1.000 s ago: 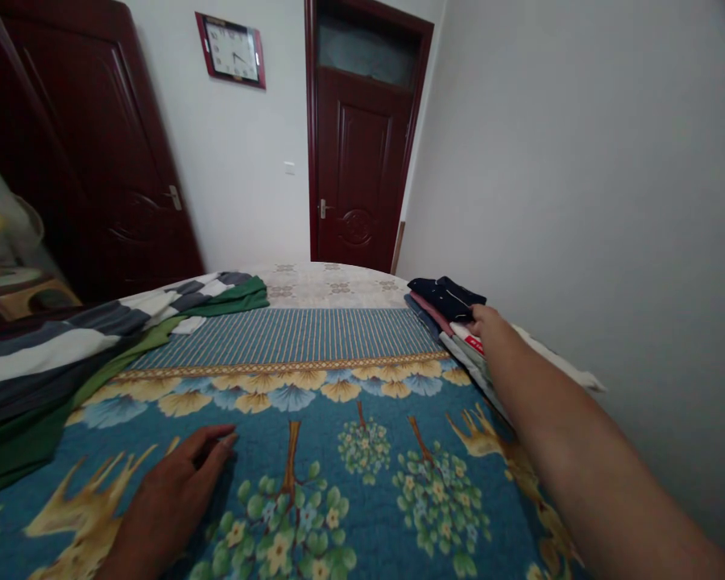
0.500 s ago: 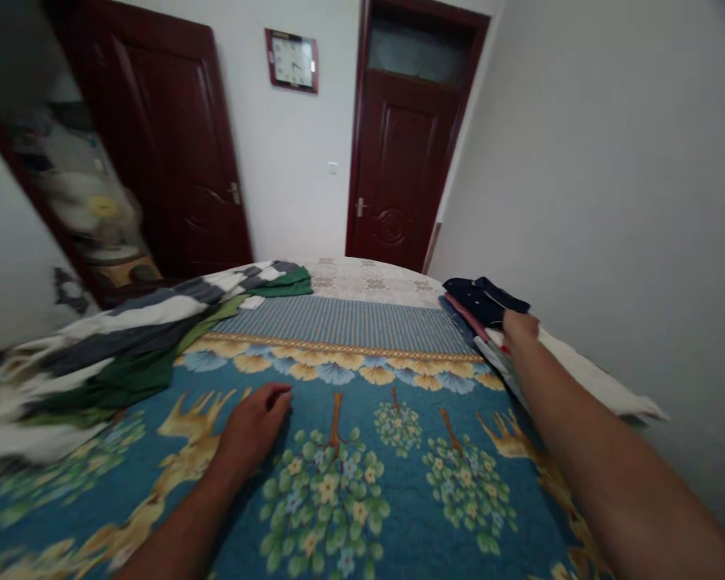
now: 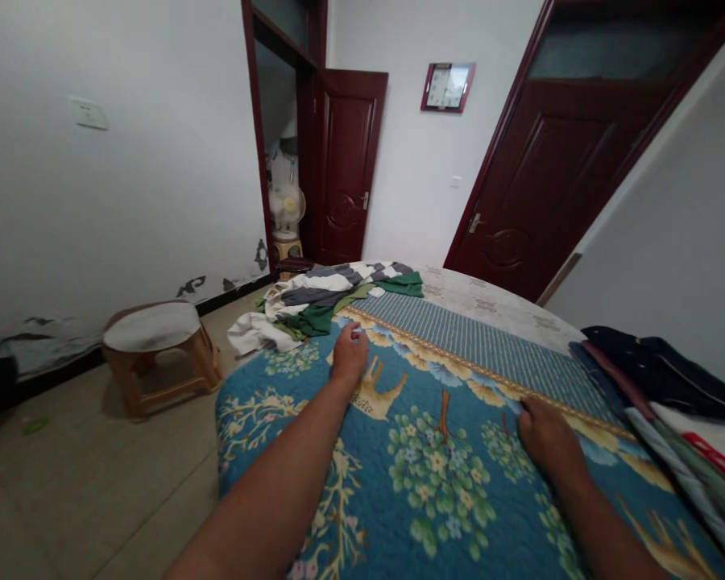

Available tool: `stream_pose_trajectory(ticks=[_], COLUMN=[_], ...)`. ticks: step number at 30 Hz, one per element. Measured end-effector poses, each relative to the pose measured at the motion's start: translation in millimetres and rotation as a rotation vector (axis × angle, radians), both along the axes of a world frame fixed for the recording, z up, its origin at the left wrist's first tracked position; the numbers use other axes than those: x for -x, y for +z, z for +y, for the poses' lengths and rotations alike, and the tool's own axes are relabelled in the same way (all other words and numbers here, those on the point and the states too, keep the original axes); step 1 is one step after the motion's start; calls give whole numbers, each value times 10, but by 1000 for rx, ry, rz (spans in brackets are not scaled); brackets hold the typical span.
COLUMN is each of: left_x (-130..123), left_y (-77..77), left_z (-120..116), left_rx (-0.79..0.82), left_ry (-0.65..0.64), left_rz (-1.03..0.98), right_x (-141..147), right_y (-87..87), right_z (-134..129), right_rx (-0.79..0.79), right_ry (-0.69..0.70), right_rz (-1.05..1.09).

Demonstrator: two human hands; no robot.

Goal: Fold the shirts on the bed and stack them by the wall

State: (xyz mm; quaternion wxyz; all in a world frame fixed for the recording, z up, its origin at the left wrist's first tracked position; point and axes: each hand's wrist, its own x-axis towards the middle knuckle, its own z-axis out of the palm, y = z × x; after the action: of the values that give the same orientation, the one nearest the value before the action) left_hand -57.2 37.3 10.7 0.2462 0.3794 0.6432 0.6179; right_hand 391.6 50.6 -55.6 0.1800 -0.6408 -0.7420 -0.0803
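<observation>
My left hand point(image 3: 350, 354) is over the near edge of the clothes pile, fingers loosely bent, a small gap at the tips and nothing held. Just beyond it lies a loose heap of clothes: a dark green garment point(image 3: 314, 320), a white and grey striped garment point(image 3: 332, 280) and a white cloth point(image 3: 257, 334) hanging at the table's left edge. Above the flowered blue table cover point(image 3: 392, 499), my right hand point(image 3: 549, 439) is half curled and empty. To its right sits a stack of folded clothes, with a navy garment point(image 3: 658, 366) on top.
A plastic stool point(image 3: 157, 354) with a pale seat stands on the floor at left. Behind the table are a dark red open door point(image 3: 350, 153), a closed door point(image 3: 568, 177) and a fan point(image 3: 287, 205) in the doorway. A wall rises close on the right.
The view has swung left, bringing the stool into sight. My right hand has come off the folded stack, back over the cover. My left hand has reached towards the loose clothes.
</observation>
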Motion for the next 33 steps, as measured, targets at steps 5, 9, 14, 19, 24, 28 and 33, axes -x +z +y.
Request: stream_pose_trajectory(ticks=[5, 9, 14, 19, 24, 28, 33], left_x=[545, 798, 853, 879, 885, 849, 813], left_y=[129, 148, 116, 155, 159, 126, 103], left_z=[56, 80, 130, 132, 121, 135, 154], left_rx=[-122, -211, -251, -299, -299, -269, -236], left_ry=[213, 285, 270, 173, 127, 100, 74], left_rz=[-273, -377, -408, -467, -461, -437, -401], right_x=[274, 483, 896, 1216, 1257, 1267, 1303], right_y=[38, 48, 57, 68, 90, 134, 174], right_z=[-102, -156, -199, -281, -329, -351, -374], right_rx=[-42, -39, -48, -46, -61, -71, -64], right_ry=[-7, -26, -2, 17, 60, 66, 57], right_rz=[-136, -170, -200, -143, -71, -56, -35])
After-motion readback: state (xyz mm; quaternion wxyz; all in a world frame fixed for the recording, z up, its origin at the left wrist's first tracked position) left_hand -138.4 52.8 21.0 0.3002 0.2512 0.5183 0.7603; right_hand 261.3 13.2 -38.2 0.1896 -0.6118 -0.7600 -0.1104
